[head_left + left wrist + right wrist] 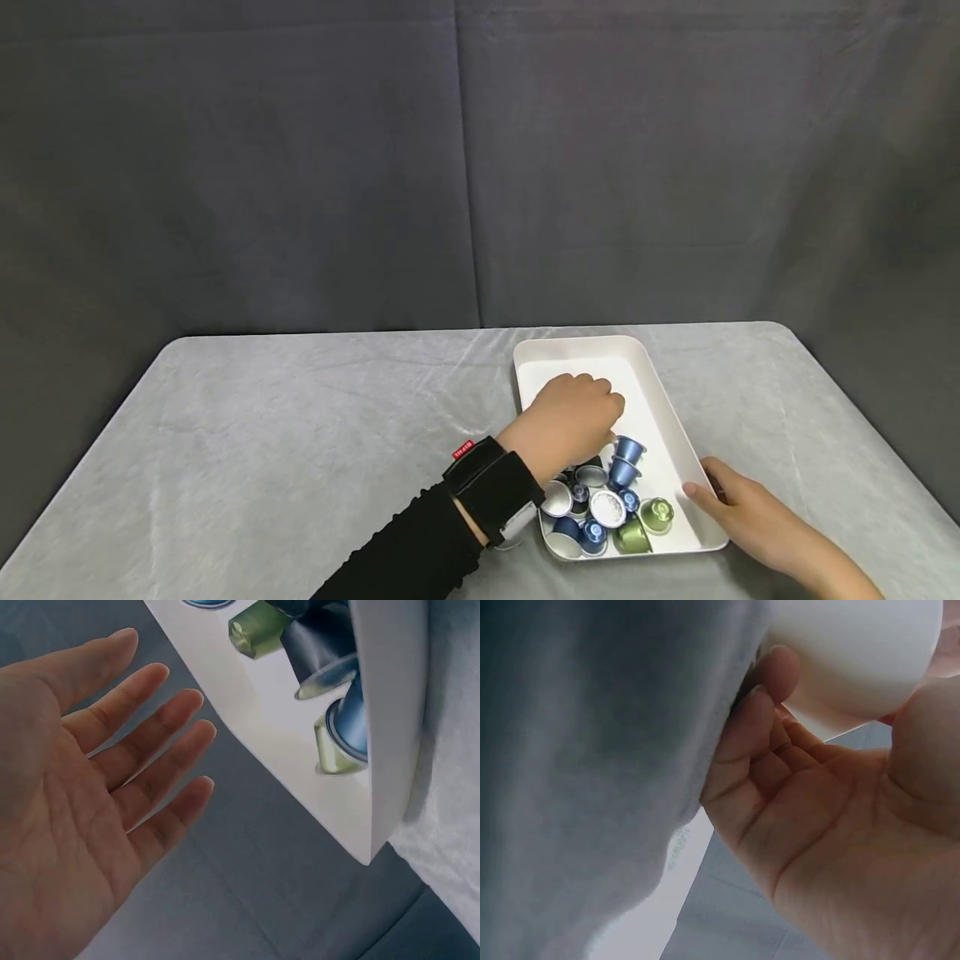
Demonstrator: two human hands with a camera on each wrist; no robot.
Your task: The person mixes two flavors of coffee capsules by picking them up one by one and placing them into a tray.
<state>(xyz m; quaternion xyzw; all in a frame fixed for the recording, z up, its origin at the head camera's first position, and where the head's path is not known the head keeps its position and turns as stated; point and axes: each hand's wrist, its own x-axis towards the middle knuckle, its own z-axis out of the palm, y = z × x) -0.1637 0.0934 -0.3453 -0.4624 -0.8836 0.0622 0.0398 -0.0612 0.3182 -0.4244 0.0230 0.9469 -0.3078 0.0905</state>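
Note:
A white rectangular tray [660, 408] lies on the table, and coffee capsules are heaped at its near end. Among them are a green capsule [657, 515], stacked light-blue capsules [624, 473], dark ones, and a capsule with its pale lid up [607, 508]. My left hand [572, 418] hovers over the tray's left side, back of the hand upward. In the left wrist view its fingers [169, 742] are spread and loosely extended, holding nothing. My right hand [757, 517] grips the tray's near right corner, thumb at the rim and fingers [742, 727] curled beneath.
A grey cloth covers the table [300, 442]. Dark curtains [337, 167] hang behind it. A small clear rounded edge [510, 543] shows beside the tray's near left corner, mostly hidden by the wrist strap [495, 492].

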